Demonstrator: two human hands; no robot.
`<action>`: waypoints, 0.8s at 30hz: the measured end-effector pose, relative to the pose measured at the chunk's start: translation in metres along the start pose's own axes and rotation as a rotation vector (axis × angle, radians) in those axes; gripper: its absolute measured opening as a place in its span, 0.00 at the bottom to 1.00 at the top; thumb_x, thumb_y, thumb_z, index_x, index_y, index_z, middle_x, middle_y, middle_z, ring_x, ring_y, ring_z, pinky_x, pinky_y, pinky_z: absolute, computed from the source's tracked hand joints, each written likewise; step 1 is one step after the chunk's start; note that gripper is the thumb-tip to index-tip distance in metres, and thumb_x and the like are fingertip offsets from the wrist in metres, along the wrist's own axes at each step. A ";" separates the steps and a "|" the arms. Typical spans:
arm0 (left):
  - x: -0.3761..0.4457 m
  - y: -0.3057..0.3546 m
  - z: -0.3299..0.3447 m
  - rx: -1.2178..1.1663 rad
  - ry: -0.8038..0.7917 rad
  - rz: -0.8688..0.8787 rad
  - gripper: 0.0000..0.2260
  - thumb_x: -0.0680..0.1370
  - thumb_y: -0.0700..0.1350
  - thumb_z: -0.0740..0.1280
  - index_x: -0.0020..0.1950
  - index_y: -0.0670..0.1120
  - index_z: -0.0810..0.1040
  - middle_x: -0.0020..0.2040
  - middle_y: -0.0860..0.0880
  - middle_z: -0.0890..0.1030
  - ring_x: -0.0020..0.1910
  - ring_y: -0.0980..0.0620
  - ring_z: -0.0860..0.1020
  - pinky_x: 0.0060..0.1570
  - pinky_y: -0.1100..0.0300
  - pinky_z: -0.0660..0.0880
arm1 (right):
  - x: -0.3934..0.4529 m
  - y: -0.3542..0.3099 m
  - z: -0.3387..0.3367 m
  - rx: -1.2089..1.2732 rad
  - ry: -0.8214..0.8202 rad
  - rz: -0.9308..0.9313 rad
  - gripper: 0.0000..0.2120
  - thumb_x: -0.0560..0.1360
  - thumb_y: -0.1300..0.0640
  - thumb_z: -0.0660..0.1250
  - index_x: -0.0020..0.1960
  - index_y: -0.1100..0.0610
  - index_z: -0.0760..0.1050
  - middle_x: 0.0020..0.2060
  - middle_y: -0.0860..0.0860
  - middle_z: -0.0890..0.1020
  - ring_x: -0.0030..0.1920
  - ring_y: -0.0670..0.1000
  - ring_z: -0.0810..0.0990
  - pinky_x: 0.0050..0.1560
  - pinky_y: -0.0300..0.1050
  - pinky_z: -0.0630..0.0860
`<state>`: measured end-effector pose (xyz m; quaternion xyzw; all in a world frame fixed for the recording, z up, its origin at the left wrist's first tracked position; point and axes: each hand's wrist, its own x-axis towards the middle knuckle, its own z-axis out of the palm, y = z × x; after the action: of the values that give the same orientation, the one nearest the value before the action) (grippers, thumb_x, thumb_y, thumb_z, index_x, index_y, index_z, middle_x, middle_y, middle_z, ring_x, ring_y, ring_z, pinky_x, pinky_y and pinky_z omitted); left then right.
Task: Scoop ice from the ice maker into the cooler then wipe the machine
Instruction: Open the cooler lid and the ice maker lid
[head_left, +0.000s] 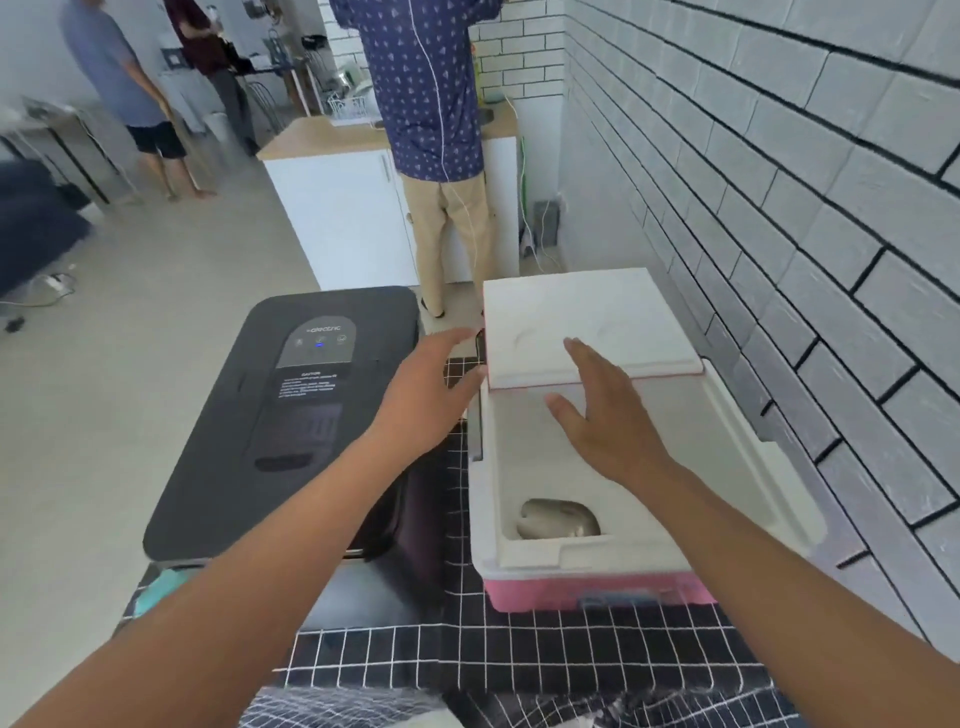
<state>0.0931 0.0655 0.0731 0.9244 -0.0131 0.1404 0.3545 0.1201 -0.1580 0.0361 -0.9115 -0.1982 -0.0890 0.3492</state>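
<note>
Head view: both hands splayed, gripping nothing, left hand (423, 400) and right hand (605, 415) at cooler lid (587, 325), 12 o'clock end of cooler (748, 467); looks light rigid foam, grab side edges.

The small print on the ice maker (306, 387) left of the left grip (423, 400) is unreadable. The cooler (613, 525) floor beneath the right grip (605, 415) is partly hidden.
</note>
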 end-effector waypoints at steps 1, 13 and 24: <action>-0.016 -0.006 -0.016 0.027 0.016 0.033 0.21 0.79 0.52 0.66 0.71 0.53 0.70 0.67 0.58 0.73 0.64 0.62 0.69 0.63 0.63 0.66 | -0.007 -0.018 0.008 0.016 -0.018 -0.034 0.30 0.79 0.47 0.61 0.77 0.50 0.54 0.76 0.48 0.60 0.75 0.49 0.57 0.75 0.50 0.53; -0.186 -0.129 -0.153 0.326 0.076 -0.134 0.32 0.72 0.64 0.68 0.72 0.49 0.72 0.76 0.43 0.64 0.75 0.44 0.61 0.73 0.45 0.58 | -0.088 -0.148 0.108 0.096 -0.182 -0.223 0.37 0.71 0.31 0.61 0.75 0.46 0.59 0.77 0.40 0.53 0.76 0.40 0.48 0.72 0.45 0.53; -0.189 -0.167 -0.187 0.088 -0.112 -0.078 0.35 0.65 0.54 0.80 0.70 0.54 0.73 0.78 0.50 0.60 0.76 0.52 0.60 0.74 0.54 0.58 | -0.095 -0.163 0.112 -0.071 -0.094 -0.147 0.34 0.68 0.38 0.72 0.70 0.49 0.71 0.73 0.42 0.65 0.72 0.46 0.65 0.69 0.46 0.63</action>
<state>-0.1144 0.2993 0.0457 0.9453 0.0095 0.0751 0.3173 -0.0325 -0.0006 0.0232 -0.9096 -0.2771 -0.0786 0.2994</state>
